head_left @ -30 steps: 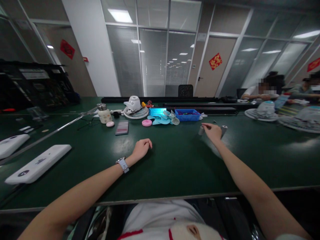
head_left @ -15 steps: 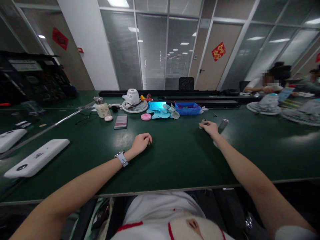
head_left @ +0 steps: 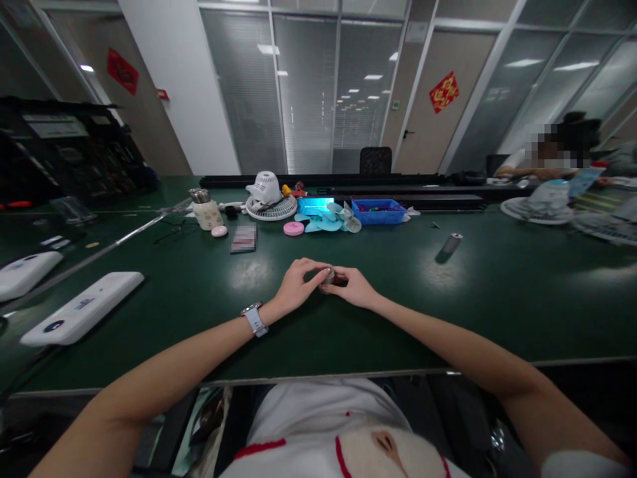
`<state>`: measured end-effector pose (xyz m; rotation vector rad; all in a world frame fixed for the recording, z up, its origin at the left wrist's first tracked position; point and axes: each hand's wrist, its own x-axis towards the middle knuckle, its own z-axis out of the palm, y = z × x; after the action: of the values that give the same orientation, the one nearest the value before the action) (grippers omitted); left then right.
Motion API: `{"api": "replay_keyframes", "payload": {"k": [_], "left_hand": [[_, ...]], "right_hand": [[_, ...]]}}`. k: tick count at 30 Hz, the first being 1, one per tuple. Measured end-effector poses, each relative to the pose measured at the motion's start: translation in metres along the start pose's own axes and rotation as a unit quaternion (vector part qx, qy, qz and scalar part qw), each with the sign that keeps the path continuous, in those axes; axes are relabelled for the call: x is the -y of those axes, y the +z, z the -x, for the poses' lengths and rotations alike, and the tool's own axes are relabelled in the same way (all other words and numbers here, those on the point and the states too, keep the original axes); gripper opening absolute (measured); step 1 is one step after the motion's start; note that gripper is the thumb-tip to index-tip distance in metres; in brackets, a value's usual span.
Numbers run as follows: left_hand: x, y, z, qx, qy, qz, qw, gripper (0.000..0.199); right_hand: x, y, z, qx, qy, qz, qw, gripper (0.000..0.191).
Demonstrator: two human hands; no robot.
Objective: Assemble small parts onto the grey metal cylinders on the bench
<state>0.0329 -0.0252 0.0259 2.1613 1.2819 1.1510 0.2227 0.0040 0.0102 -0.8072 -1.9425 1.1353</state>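
Note:
Both of my hands meet over the middle of the green table (head_left: pixel 318 345), around a small cylindrical metal part (head_left: pixel 329 276). My left hand (head_left: pixel 296 284), with a watch (head_left: pixel 255 320) on its wrist, is closed with thumb and fingertips on the part's left side. From the right, my right hand (head_left: pixel 359 289) grips the same part between thumb and fingers. Fingers cover much of it, so its details are hidden. A second silver cylinder (head_left: pixel 452 243) rests on the table farther right.
Along the back are a bottle (head_left: pixel 208 214), a white fan part (head_left: pixel 271 208), a pink disc (head_left: pixel 293 228), blue fan blades (head_left: pixel 323 222) and a blue tray (head_left: pixel 379 211). White devices (head_left: pixel 82 309) lie at left. Another person (head_left: pixel 542 156) sits far right.
My right hand has carried the metal part left from beside the silver cylinder to the table's middle. My left hand has shifted slightly right and closed on the part too.

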Motion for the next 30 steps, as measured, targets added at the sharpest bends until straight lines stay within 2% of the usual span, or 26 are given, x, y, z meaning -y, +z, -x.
{"api": "replay_keyframes", "payload": {"k": [4,10,13,15,17,19,21,24,27,30], "left_hand": [[-0.004,0.000,-0.007,-0.018,-0.004,-0.030,0.999,0.026],[0.001,-0.016,-0.014,-0.071,-0.024,-0.042,0.996,0.027],[0.017,-0.021,-0.011,-0.024,-0.032,-0.081,0.996,0.025],[0.028,-0.020,-0.008,0.021,-0.043,-0.106,0.993,0.025],[0.037,-0.018,-0.005,0.058,-0.053,-0.124,0.989,0.026],[0.041,-0.015,-0.003,0.078,-0.052,-0.134,0.986,0.028],[0.042,-0.013,-0.002,0.081,-0.043,-0.136,0.986,0.031],[0.041,-0.012,-0.002,0.063,-0.050,-0.114,0.990,0.040],[0.042,-0.012,-0.004,0.028,-0.091,-0.059,0.994,0.045],[0.046,-0.013,-0.005,-0.006,-0.129,-0.018,0.991,0.041]], "right_hand": [[0.001,-0.001,0.004,-0.009,-0.024,0.059,0.998,0.036],[0.002,0.001,0.004,-0.016,-0.020,0.048,0.999,0.044],[0.002,0.000,0.002,-0.030,-0.008,0.056,0.998,0.044],[-0.002,-0.009,-0.002,-0.055,0.004,0.052,0.997,0.044],[-0.011,-0.029,-0.008,-0.096,0.012,0.044,0.994,0.043],[-0.025,-0.060,-0.015,-0.164,0.014,0.067,0.984,0.041],[-0.041,-0.098,-0.018,-0.251,0.024,0.128,0.959,0.041],[-0.066,-0.155,-0.014,-0.357,0.069,0.225,0.904,0.040],[-0.084,-0.193,-0.004,-0.399,0.132,0.287,0.861,0.037],[-0.088,-0.206,0.002,-0.392,0.213,0.310,0.840,0.038]]}}
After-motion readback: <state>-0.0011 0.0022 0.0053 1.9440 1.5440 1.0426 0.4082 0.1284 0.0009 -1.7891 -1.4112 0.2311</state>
